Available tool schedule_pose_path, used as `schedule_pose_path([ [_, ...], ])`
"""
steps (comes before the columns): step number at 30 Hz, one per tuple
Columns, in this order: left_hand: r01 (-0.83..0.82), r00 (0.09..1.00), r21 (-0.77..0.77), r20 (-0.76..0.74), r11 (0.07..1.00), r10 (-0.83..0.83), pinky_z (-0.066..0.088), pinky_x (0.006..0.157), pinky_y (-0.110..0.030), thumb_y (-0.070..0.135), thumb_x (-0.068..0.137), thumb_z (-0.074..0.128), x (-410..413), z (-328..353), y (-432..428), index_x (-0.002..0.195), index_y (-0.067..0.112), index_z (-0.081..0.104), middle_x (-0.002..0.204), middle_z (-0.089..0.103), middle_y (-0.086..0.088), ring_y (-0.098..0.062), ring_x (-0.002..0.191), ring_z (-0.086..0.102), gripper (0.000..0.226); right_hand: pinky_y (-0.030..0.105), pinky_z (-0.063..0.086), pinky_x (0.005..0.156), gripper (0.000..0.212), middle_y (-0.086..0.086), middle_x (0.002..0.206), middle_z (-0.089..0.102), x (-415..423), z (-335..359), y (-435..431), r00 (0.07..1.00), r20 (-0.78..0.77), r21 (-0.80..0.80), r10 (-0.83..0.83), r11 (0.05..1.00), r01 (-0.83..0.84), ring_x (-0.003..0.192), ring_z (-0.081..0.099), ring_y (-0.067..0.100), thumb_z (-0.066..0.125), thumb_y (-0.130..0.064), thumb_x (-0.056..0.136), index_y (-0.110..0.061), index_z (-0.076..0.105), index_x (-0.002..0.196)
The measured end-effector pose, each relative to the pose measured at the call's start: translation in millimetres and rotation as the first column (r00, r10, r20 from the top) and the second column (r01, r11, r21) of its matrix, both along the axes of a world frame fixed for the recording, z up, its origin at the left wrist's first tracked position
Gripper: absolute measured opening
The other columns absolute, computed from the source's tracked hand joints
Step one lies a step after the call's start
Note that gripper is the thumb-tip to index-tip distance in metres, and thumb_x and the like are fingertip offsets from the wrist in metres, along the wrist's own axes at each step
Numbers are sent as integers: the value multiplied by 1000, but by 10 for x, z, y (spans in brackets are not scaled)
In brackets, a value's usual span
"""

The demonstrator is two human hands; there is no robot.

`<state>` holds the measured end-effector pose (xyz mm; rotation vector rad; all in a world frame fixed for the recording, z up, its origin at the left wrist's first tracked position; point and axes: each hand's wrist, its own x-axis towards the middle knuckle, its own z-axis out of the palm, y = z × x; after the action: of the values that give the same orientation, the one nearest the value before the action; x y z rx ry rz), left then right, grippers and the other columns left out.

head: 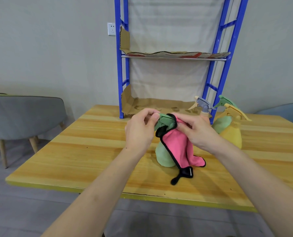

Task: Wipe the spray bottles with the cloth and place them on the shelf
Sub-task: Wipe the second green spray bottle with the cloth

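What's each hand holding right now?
Left hand: closed on the trigger head of the pale green plastic spray bottle.
Right hand: closed on the pink black-edged cloth, pressing it against that head.

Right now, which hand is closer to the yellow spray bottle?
Right. The right hand works the pink cloth just beside the yellow spray bottle; the left hand is farther, across the green bottle.

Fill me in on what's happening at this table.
A person is wiping a green spray bottle that stands on the wooden table. The left hand steadies its nozzle head, while the right hand presses a pink cloth against it. Three more bottles, a yellow one, another green one and a grey-topped one, wait at the right by the blue shelf. No bottles are on the shelf's two visible levels yet.
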<state>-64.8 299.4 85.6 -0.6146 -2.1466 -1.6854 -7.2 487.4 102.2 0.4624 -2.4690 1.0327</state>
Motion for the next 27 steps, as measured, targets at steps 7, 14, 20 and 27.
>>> schedule_pose_path([
  [7,-17,1000,19,0,1000,17,57,90,-51,42,94,58,1,-19,17,94,40,72,86,74,18,-10,88,71,14,40,54,99,35,-17,111,76,-66,-146,6,985,-85,11,-148,989,150,111,67,4,55,-14,106,-38,71,126],
  [14,-17,1000,32,8,999,17,58,87,-50,32,100,62,-35,-55,23,98,34,73,87,75,14,-11,88,71,12,47,54,96,31,-15,105,77,-81,-201,-1,985,-81,-65,-151,987,146,107,69,8,56,-16,107,-33,72,127],
  [20,-17,1000,19,-15,1000,17,57,87,-49,32,101,60,-33,-66,45,98,34,72,87,75,15,-9,87,70,12,46,55,97,26,-16,105,77,-34,-75,-11,997,19,-106,-79,991,80,106,70,9,74,-23,95,-34,75,119],
  [27,-31,999,-17,-21,999,31,55,90,-52,47,93,55,-37,-52,28,96,45,66,86,74,19,-9,88,71,12,41,53,98,29,-20,106,73,-68,-151,-133,977,-29,-9,-213,977,213,105,66,4,77,-31,90,-35,68,118],
])
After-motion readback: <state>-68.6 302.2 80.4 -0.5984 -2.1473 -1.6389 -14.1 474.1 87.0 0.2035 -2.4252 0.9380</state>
